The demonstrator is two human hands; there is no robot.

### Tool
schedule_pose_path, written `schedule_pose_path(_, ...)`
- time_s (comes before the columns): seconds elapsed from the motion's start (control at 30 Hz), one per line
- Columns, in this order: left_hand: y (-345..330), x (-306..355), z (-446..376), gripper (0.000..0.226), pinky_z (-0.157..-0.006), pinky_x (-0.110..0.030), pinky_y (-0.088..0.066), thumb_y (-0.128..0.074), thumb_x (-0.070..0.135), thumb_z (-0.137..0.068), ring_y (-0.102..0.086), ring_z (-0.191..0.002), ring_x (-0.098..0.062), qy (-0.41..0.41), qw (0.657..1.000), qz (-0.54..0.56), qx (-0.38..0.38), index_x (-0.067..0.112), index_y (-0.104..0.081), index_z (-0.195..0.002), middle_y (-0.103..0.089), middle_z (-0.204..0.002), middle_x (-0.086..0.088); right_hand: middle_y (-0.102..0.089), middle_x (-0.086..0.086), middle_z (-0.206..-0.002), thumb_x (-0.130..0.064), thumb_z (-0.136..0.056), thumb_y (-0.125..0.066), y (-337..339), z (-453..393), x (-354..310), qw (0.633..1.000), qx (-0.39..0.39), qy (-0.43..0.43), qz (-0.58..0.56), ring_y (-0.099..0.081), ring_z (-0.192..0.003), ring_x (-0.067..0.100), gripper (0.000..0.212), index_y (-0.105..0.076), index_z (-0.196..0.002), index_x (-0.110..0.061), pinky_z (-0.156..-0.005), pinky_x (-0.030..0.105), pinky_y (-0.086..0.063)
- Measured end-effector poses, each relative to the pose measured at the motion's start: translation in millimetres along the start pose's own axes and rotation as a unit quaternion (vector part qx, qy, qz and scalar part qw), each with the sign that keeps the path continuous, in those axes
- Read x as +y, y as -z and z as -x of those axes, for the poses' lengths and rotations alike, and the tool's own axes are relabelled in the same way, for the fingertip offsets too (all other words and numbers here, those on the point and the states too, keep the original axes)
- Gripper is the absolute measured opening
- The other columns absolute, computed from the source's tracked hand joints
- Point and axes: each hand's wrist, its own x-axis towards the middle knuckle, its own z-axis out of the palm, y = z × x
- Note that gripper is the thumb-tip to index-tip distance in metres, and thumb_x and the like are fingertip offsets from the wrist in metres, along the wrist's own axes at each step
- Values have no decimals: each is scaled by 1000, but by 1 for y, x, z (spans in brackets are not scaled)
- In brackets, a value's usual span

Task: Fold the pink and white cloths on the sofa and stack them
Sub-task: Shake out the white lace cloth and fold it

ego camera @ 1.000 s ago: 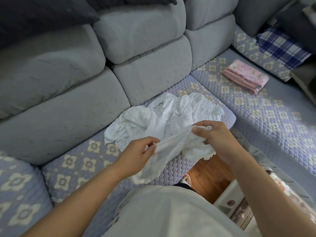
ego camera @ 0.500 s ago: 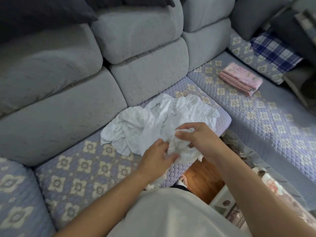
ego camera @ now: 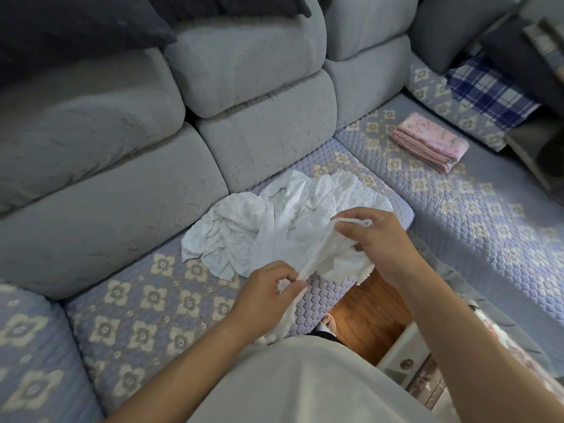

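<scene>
A crumpled white cloth (ego camera: 293, 221) lies in a heap on the sofa seat (ego camera: 146, 306), its near part lifted off the cushion. My left hand (ego camera: 262, 296) pinches a low edge of the white cloth near the seat's front edge. My right hand (ego camera: 375, 236) grips a bunched edge of the same cloth higher up and to the right. A short stretch of cloth hangs between the two hands. A folded pink cloth (ego camera: 430, 141) with a floral print rests on the right-hand seat section, well away from both hands.
Grey back cushions (ego camera: 250, 87) rise behind the seat. A blue plaid cloth (ego camera: 488, 90) lies at the far right corner. Wooden floor (ego camera: 369, 325) shows between the sofa sections below my hands. A patterned object (ego camera: 427, 380) sits by my right forearm.
My hands, which had come together on the cloth half a second ago, have drawn apart again. The left has dropped lower along the edge; the right holds its bunched part higher.
</scene>
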Motion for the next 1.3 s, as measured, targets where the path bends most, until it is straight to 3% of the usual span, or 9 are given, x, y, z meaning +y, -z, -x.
schedule_pose_path(0.07, -3, 1, 0, 22, -62, -18, -38, -75, 24, -88, -50, -59, -2, 13, 997, -1, 78, 21, -61, -72, -60, -74, 12, -76, 3, -88, -14, -87, -76, 1, 0, -2, 1000, 10, 9, -6, -70, -79, 22, 9, -79, -86, -22, -72, 37, -55)
schedule_pose_path(0.17, 2, 6, -1, 38, -54, -29, -40, -72, 20, -89, -40, -54, -9, -14, 991, -53, 123, 24, -42, -66, -45, -62, 10, -74, 1, -85, -15, -86, -77, 1, -2, -1, 999, 43, 14, 5, -68, -76, 17, 12, -78, -81, -25, -66, 33, -55)
schedule_pose_path(0.23, 6, 11, -1, 37, -56, -36, -42, -68, 19, -92, -39, -54, -11, -21, 992, -69, 105, 27, -40, -70, -44, -64, 9, -72, 1, -88, -17, -86, -77, 0, -3, 2, 999, 46, 16, 20, -66, -77, 17, 12, -77, -80, -27, -65, 32, -53)
schedule_pose_path(0.37, 21, 18, -3, 20, -66, -26, -46, -62, 22, -96, -54, -63, -5, 67, 997, 24, 24, 38, -61, -107, -60, -84, 19, -71, 1, -93, -15, -86, -76, 4, -2, 4, 999, 15, 20, 30, -64, -81, 20, 11, -78, -83, -25, -67, 34, -51)
schedule_pose_path(0.53, 34, 20, -8, 20, -78, -9, -39, -63, 13, -97, -60, -88, 1, 69, 995, 67, 27, 30, -70, -88, -62, -94, 16, -71, 2, -94, -6, -87, -73, 8, 3, 6, 999, -33, 16, -2, -62, -85, 23, 16, -79, -84, -21, -71, 38, -50)
schedule_pose_path(0.7, 32, 29, -10, 23, -61, -13, -38, -56, 10, -98, -50, -60, 1, 90, 992, 87, -23, 28, -70, -95, -62, -76, 11, -70, 7, -98, -13, -89, -73, 5, 1, 8, 999, -39, 6, 11, -62, -83, 21, 11, -78, -87, -22, -67, 33, -51)
schedule_pose_path(0.8, 20, 37, -16, 10, -54, -19, -36, -61, 29, -97, -40, -54, -8, 100, 993, 64, -23, 36, -67, -101, -47, -66, 4, -69, 5, -89, -21, -91, -72, -3, 1, 10, 997, -42, 12, 66, -61, -73, 14, 8, -76, -86, -25, -59, 26, -50)
schedule_pose_path(0.97, 15, 43, -23, 17, -55, -17, -35, -70, 41, -90, -42, -53, -5, 79, 996, 49, -11, 26, -69, -83, -57, -69, -9, -69, 6, -89, -24, -89, -75, -5, 1, 9, 997, -29, 16, 71, -61, -72, 14, 6, -75, -83, -23, -58, 28, -50)
schedule_pose_path(1.3, 16, 35, -23, 13, -56, -24, -36, -76, 35, -86, -41, -51, -5, 113, 992, 46, -28, 31, -64, -86, -51, -69, 10, -68, 5, -77, -33, -84, -79, 1, 9, 17, 994, -59, -1, 94, -62, -66, 12, 20, -71, -74, -17, -60, 31, -51)
